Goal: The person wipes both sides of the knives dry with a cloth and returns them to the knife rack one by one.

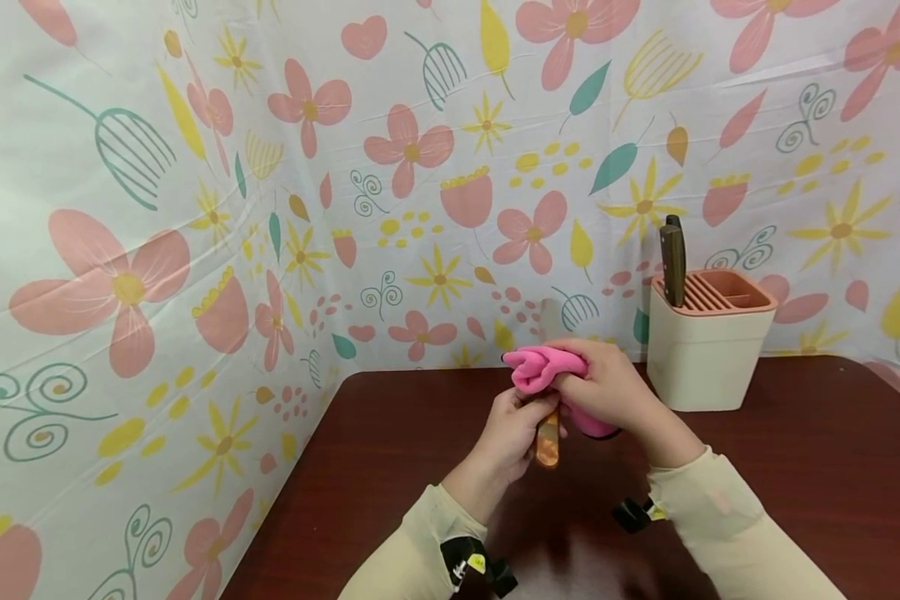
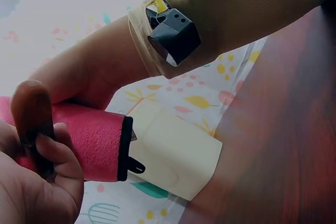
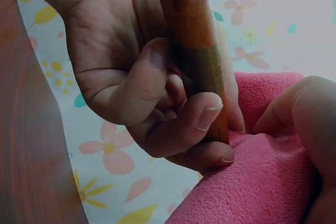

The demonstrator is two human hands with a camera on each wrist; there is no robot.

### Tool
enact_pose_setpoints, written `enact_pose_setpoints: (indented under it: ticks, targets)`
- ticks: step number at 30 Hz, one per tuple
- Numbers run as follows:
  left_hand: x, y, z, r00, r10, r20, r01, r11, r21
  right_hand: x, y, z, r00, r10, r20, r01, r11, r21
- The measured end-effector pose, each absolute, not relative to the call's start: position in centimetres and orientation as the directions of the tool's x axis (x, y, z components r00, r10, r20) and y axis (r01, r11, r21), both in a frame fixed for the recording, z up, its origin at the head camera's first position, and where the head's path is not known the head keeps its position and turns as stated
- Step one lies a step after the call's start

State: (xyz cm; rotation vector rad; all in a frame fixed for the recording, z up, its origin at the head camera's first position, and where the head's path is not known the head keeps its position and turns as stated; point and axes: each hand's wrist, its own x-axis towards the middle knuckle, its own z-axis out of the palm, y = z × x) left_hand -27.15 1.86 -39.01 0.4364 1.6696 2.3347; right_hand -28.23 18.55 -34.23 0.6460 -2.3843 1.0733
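Note:
Over the table, my left hand (image 1: 504, 435) grips a knife by its brown, wood-like handle (image 1: 547, 443), whose rounded end points toward me. My right hand (image 1: 609, 385) holds a folded pink cloth (image 1: 542, 367) around the part beyond the handle, so the blade is mostly hidden. In the left wrist view, a small grey pointed tip (image 2: 133, 136) peeks past the black-edged end of the cloth (image 2: 97, 140), beside a black hanging loop (image 2: 136, 166). The right wrist view shows left fingers (image 3: 184, 135) curled around the handle (image 3: 190, 19), with the cloth bunched close to them.
A cream knife holder (image 1: 701, 358) with a slotted orange top stands at the table's back right. Dark-handled knives (image 1: 673, 262) stick up from it. Behind the dark red-brown table (image 1: 390, 467) hangs a flower-patterned sheet (image 1: 435, 208), which continues along the left side.

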Motion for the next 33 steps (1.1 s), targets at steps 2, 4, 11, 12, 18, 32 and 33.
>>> enact_pose_setpoints:
  ticks: [2,4,11,12,18,32,33]
  targets:
    - [-27.2,1.7,-39.0,-0.926,0.365,0.097,-0.026,-0.318,0.948,-28.2,18.6,-34.2,-0.794,-0.232,0.562,-0.581,0.562,-0.588]
    - [-27.2,1.6,-39.0,-0.925,0.367,0.095,-0.028,-0.315,0.949,-28.3,18.8,-34.1,-0.785,-0.240,0.571,-0.598,0.535,-0.597]
    - [-27.6,1.1,-39.2,-0.926,0.359,0.115,-0.001,-0.308,0.951,-28.5,19.4,-33.3,-0.740,-0.282,0.611,-0.664,0.448,-0.598]
    - [-27.7,1.0,-39.3,-0.926,0.357,0.121,0.007,-0.304,0.953,-28.5,19.5,-33.0,-0.736,-0.288,0.613,-0.670,0.444,-0.595]
    - [-27.7,0.7,-38.9,-0.927,0.355,0.121,0.014,-0.292,0.956,-28.9,20.1,-29.1,-0.725,-0.315,0.612,-0.673,0.510,-0.535]
    - [-27.6,0.6,-39.0,-0.919,0.373,0.129,-0.001,-0.328,0.945,-35.2,19.5,-23.6,-0.820,-0.333,0.465,-0.517,0.780,-0.353]
    - [-27.6,0.6,-39.0,-0.919,0.373,0.129,0.000,-0.327,0.945,-35.8,19.4,-23.8,-0.820,-0.340,0.460,-0.510,0.799,-0.318]
